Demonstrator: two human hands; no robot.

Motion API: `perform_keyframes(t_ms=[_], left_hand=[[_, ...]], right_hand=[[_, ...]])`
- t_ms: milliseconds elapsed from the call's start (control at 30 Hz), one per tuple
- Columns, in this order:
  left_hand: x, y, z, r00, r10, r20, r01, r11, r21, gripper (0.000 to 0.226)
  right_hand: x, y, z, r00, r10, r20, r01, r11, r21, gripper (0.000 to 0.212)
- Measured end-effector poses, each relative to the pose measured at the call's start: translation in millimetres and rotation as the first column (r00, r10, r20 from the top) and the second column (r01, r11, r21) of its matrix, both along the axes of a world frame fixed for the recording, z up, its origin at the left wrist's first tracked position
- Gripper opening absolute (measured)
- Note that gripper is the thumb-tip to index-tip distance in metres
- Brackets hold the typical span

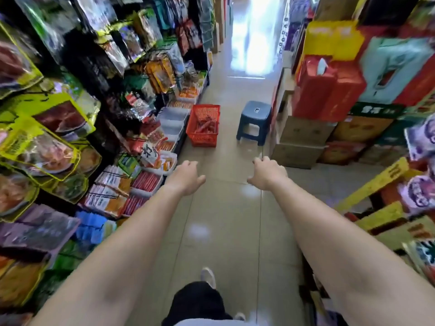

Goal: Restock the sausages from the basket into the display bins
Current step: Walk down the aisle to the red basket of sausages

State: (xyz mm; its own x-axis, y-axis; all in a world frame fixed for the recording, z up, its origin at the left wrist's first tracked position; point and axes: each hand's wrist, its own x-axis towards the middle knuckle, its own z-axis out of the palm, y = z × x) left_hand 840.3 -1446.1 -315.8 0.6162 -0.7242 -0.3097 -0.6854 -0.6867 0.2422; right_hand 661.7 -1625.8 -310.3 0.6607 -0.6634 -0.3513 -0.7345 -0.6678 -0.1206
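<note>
Reaching out over the floor (226, 208) with left hand (188, 176) and right hand (267, 172), held apart, fingers loosely curled downward, gripping nothing as far as the blurred view shows. Well ahead of both hands, at the floor's left edge: red basket (202, 138) standing upright against the shelving, red sausages (207, 125) piled inside, more in line with the left hand than the right. Just beside the basket on its left, white bins (173, 121) in a row along the shelf foot, some holding red packs; blue stool (255, 118) near the floor's right edge.
</note>
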Motion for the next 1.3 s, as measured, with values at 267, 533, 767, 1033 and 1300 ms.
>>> perform_keyframes(t_ms=[267,533,767,1033,1300], left_hand=[[161,-159,-26,1.0,-0.024,0.014,0.024,1.0,0.011,0.064],[323,-323,-15,0.997,-0.054,-0.047,0.055,0.998,0.025,0.053],[430,-467,-31,0.996,-0.056,-0.063,0.06,0.997,0.054,0.062],[552,-627,-33,0.997,0.006,-0.081,0.002,0.995,0.096,0.065],[651,-730,-34,0.986,0.078,-0.15,-0.065,0.993,0.094,0.062]], right_hand=[[161,-160,-19,0.999,0.007,-0.042,-0.008,0.999,-0.032,0.07],[323,-310,6,0.999,0.034,0.022,-0.034,0.999,-0.021,0.061],[430,-449,-30,0.999,0.038,0.015,-0.038,0.999,-0.002,0.055],[549,-641,-48,0.995,0.095,-0.04,-0.093,0.995,0.042,0.058],[679,-760,-58,0.989,0.145,-0.039,-0.14,0.983,0.116,0.067]])
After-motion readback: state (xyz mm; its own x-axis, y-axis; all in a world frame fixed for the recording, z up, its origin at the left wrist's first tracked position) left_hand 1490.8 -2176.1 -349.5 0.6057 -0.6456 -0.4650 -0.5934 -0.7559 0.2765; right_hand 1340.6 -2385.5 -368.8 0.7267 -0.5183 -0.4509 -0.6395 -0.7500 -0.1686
